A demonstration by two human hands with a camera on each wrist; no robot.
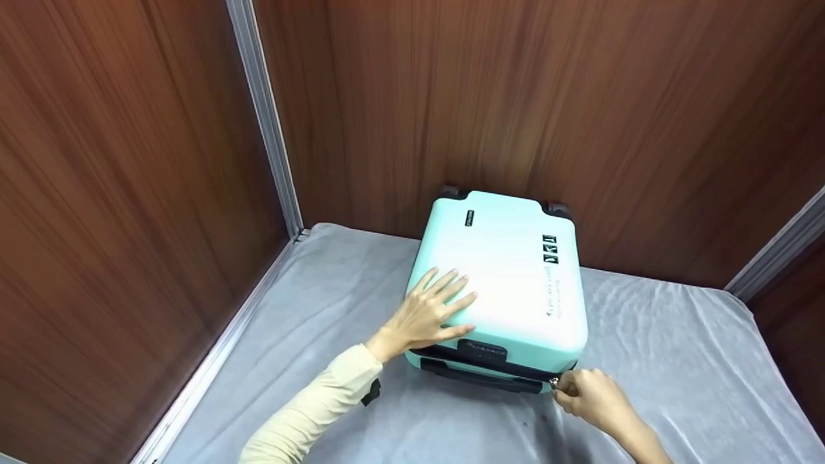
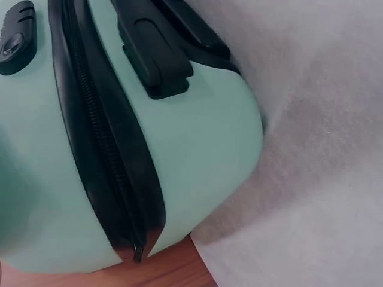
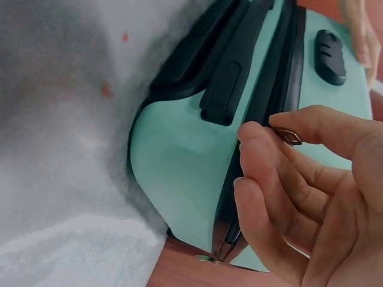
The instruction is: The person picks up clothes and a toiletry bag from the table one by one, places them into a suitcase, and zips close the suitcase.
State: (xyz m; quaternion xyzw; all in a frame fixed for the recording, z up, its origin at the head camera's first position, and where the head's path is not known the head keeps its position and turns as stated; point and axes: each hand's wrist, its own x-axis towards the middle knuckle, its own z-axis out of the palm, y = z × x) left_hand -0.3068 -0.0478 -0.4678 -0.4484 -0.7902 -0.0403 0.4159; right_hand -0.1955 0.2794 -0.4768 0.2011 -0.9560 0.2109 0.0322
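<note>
A mint-green hard-shell suitcase [image 1: 503, 270] lies flat on a grey cloth. My left hand [image 1: 428, 312] rests on its lid near the front left corner, palm down with fingers spread. At the front right corner, my right hand [image 1: 593, 396] pinches a small metal zipper pull [image 3: 287, 136] between thumb and forefinger, its other fingers curled. Black bands flank the zipper [image 2: 99, 119] along the side. A second metal pull [image 3: 209, 259] sits lower on that seam in the right wrist view. On the front are a black lock [image 3: 330, 57] and a black carry handle [image 2: 158, 57].
Brown wood-grain panels [image 1: 412, 116] stand behind and at both sides, joined by metal corner strips [image 1: 267, 116]. The suitcase's black wheels [image 1: 557, 209] face the back panel. Wrinkled grey cloth [image 1: 322, 309] spreads around it.
</note>
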